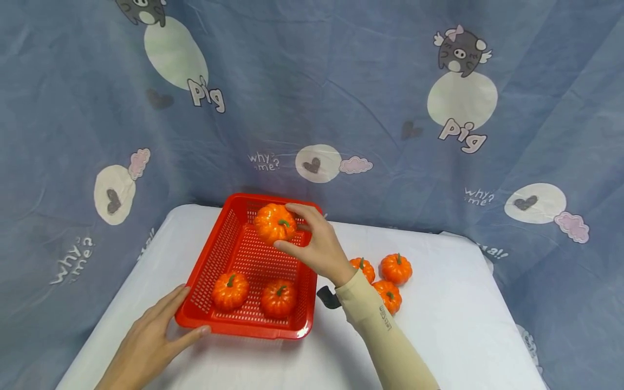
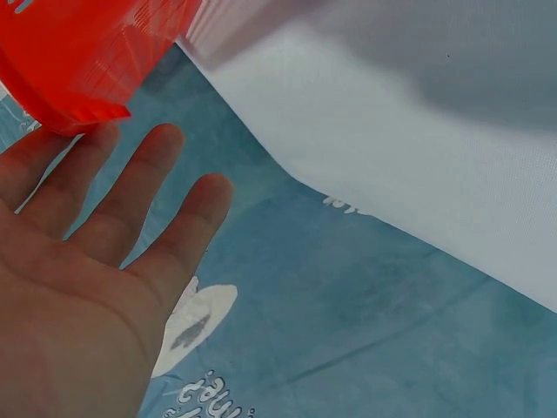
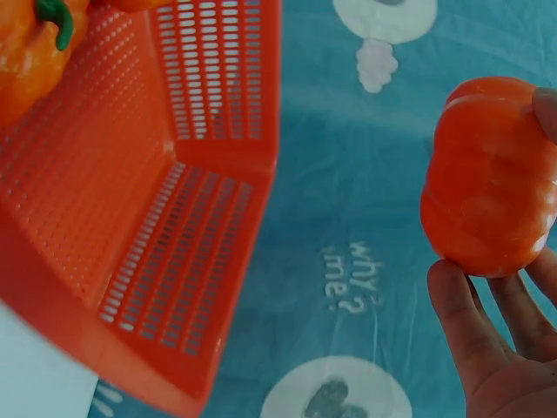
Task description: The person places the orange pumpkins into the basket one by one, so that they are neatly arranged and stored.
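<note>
My right hand grips a small orange toy pumpkin between thumb and fingers, over the far part of a red plastic basket. In the right wrist view, fingertips press on the smooth side of this pumpkin. Two more pumpkins lie in the basket, one at near left and one at near right. My left hand is at the basket's near left corner, its fingers spread. The left wrist view shows those fingers nearly straight, with fingertips right at the rim.
Right of the basket, a group of three pumpkins sits on the white table, including one at the back, partly behind my right forearm. A black curved object lies beside the basket. Blue printed cloth hangs behind and around.
</note>
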`<state>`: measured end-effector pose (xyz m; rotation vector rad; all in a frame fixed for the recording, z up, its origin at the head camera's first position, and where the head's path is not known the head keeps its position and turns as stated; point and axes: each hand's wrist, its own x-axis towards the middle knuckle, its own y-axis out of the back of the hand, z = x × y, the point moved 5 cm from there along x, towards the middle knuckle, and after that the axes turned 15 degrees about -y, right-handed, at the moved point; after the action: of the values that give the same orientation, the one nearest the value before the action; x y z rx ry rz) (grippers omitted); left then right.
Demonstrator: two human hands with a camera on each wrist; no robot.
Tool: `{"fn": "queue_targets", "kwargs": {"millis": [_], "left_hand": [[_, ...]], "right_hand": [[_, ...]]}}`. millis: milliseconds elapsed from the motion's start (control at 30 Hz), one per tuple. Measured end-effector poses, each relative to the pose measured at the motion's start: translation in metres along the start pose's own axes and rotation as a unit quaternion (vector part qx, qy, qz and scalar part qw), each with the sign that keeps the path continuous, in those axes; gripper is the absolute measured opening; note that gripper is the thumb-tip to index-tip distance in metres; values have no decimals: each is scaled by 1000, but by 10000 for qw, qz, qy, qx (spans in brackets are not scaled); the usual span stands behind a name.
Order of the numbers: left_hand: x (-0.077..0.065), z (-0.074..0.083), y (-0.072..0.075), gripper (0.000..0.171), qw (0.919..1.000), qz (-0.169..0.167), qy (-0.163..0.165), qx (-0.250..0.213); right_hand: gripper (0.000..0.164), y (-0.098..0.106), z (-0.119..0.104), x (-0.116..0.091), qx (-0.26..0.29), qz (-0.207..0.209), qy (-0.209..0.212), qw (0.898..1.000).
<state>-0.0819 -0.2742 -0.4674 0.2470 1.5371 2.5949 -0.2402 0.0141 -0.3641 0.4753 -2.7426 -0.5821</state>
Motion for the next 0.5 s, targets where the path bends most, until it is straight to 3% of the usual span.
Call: {"fn": "queue_targets", "kwargs": {"millis": [267, 500], "left_hand": [[1, 0, 0, 120, 10000, 70, -48, 20], [-1, 2, 2, 113, 9995, 270, -186, 9]], "right_hand": [[69, -18, -5, 23, -198, -337, 50, 9992], [71, -43, 5, 43, -428, -772, -316, 9956]]}}
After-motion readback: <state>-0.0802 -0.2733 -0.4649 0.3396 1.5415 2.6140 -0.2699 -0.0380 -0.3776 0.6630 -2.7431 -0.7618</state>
